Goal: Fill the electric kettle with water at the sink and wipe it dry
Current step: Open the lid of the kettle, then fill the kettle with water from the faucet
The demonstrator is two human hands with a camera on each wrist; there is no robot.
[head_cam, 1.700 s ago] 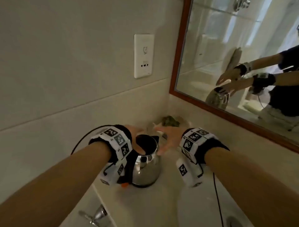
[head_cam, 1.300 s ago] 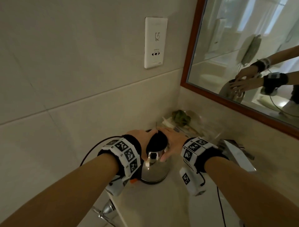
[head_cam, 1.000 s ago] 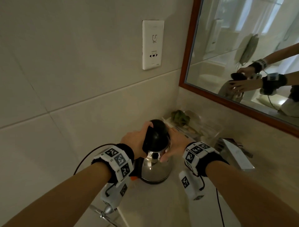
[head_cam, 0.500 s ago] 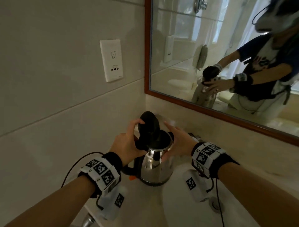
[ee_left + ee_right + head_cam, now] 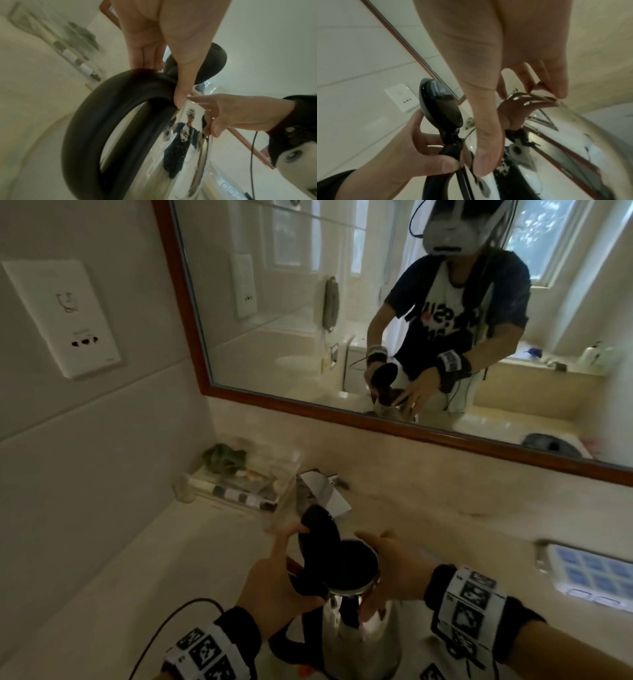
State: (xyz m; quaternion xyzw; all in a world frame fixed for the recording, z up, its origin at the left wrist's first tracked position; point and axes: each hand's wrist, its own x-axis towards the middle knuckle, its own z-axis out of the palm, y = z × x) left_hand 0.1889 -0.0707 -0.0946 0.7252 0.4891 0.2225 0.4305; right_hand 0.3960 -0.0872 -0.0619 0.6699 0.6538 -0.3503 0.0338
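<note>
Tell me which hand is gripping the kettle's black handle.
The left hand: its fingers curl round the black handle below the raised lid. The right hand only steadies the steel kettle body at the rim.

Kettle (image 5: 370,631): mirror-bright silver body; lid (image 5: 318,537) and handle (image 5: 96,121) black. Wristbands (image 5: 469,601): black, with white panels of black square-code markings (both wrists). Tabletop (image 5: 428,508): cream, faintly mottled. Wall tiles (image 5: 85,440): pale beige. Socket plate (image 5: 65,316): white. Mirror frame (image 5: 411,436): reddish-brown wood. Soap dish (image 5: 589,573): white, pale blue grid.
</note>
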